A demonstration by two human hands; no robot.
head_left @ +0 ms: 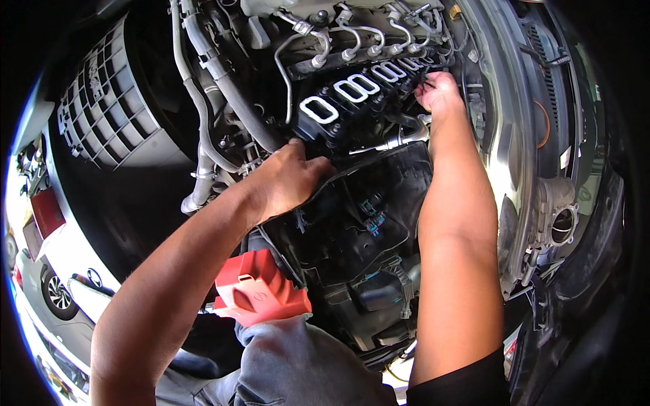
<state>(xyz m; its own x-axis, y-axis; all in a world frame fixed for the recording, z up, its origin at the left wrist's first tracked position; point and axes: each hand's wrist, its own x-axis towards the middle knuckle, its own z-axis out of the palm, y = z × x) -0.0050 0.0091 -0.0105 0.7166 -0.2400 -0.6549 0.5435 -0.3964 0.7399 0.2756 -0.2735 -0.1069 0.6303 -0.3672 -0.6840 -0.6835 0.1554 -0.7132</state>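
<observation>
A long black intake manifold [355,111] with a row of white-rimmed oval ports lies slantwise across the engine, ports facing up. At its near left end, the fingers of my left hand [292,177] are curled under the edge, mostly out of sight. My right hand [440,93] has its fingers bent in at the manifold's far right end, beside the engine bay wall. Both hands appear to grip the manifold, one at each end. Just below it lies a shiny metal pipe or rod [399,141]. Beneath my left forearm, a red plastic cover [261,291] stands out.
Bent metal fuel lines [349,40] run behind the manifold. Thick grey hoses [223,81] pass on the left, near a grey grille [112,98]. A metal throttle body [558,220] rests at the right. Black trim with connectors [372,220] lies between my arms. Grey cloth [291,365] is at the bottom.
</observation>
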